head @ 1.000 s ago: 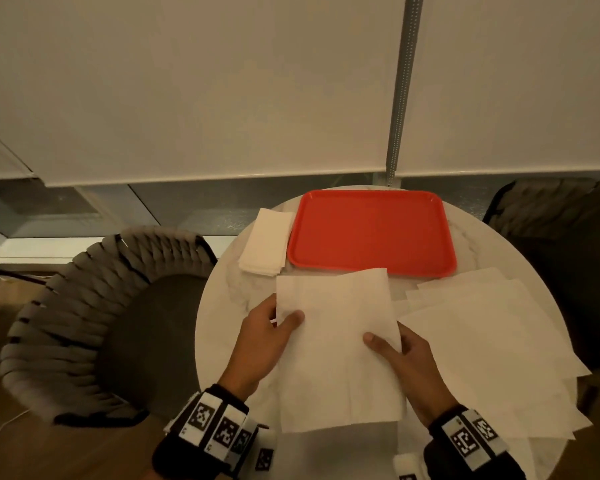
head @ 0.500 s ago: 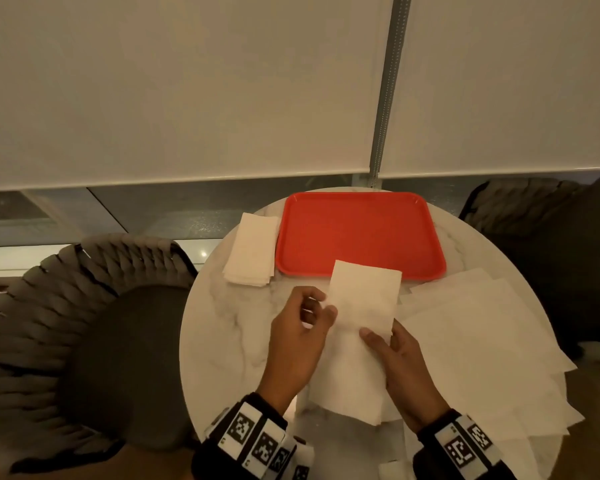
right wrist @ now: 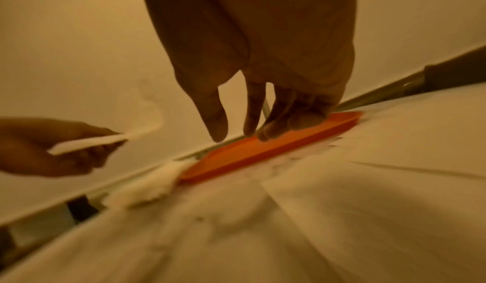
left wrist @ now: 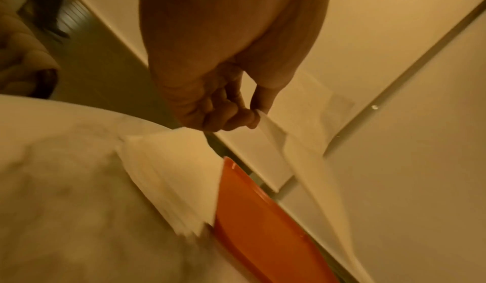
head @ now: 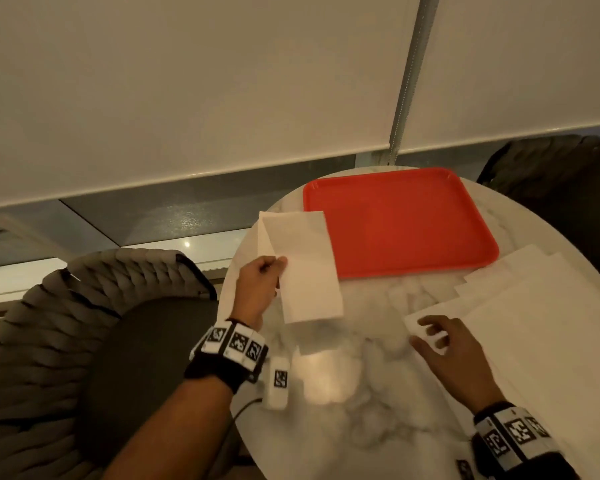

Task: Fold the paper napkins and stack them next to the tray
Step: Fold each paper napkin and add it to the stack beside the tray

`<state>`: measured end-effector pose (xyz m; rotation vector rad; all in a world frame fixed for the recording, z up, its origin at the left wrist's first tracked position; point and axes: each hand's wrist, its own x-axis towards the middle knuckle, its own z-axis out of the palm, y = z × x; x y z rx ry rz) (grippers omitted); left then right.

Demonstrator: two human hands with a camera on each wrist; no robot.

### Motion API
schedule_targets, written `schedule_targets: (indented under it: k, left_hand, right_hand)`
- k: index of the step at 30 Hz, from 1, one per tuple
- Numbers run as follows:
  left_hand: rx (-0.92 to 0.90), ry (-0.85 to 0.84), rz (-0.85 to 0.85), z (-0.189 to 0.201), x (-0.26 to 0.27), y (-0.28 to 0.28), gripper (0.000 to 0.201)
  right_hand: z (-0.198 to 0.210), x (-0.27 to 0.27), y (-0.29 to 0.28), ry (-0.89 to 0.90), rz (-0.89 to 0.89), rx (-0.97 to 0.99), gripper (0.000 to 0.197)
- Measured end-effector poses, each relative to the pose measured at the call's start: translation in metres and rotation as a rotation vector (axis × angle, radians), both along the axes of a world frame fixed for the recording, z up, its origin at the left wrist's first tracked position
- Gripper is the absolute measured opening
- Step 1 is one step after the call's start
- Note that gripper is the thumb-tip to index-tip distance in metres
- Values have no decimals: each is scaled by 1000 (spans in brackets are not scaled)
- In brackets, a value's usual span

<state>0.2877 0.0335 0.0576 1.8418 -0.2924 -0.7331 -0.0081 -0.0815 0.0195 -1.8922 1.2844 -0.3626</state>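
- Head view: left hand (head: 257, 289) pinches a folded napkin (head: 305, 268) by its left edge and holds it over the stack (head: 265, 233) just left of the red tray (head: 395, 220). Only a sliver of the stack shows behind the napkin.
- Risk: held by one edge only, so the free half could sag or spring open on the way down, and the fold is lost.
- Risk: the napkin's right edge looks to overlap the tray rim from here. Dropped as is, it may land half on the tray, not beside it.
- Right hand (head: 451, 355) is loose and spread, holding nothing, fingertips at the corner of the flat sheets (head: 534, 323) on the desk (head: 361, 393). These overlap, so it could drag two at once or crease one.
- Left wrist view: thumb and fingers (left wrist: 236, 115) grip the napkin (left wrist: 302, 142) at the edge; it hangs above the stack (left wrist: 170, 173), which touches the tray (left wrist: 263, 225). The stack's edges are fanned and ragged, so another crooked drop could worsen the lean or slide sheets off the desk's edge. Blurred, so alignment is hard to judge.
- Right wrist view: fingers (right wrist: 215, 117) hang relaxed, empty, above the sheets (right wrist: 342, 204); whether they touch I can't tell. Heavy blur suggests speed, so a snagged or torn sheet is plausible.
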Motion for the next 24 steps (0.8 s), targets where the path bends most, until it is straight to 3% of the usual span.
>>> schedule_targets:
  k: [4,7,12,15,19,22,24]
  left_hand:
    - [162,-47,-13,-25,60,-18,16]
    - [300,-136,-72,-41,85,-31,22]
    - [417,-282,-70,-56,102,-46,32]
    - [422,-274,-16,-58,103,-45,33]
    - [307,-333,31,-39,75,-36,27]
    - [194,-375,-130,-23,19,-22,12]
    - [152,-269,-314,-17,-27,-15,14]
  right_hand:
    - [-44,-26,0,407,23,-122,42]
    - [-57,-35,8,516,43,-170,44]
    - [-65,-40,15,439,29,-225,31]
    - [-66,-41,18,380,18,-227,21]
    - [-57,-38,18,312,11,-243,6]
    - [-42,-36,18,200,-89,-162,3]
    - [-24,-31,19,68,-170,-109,3]
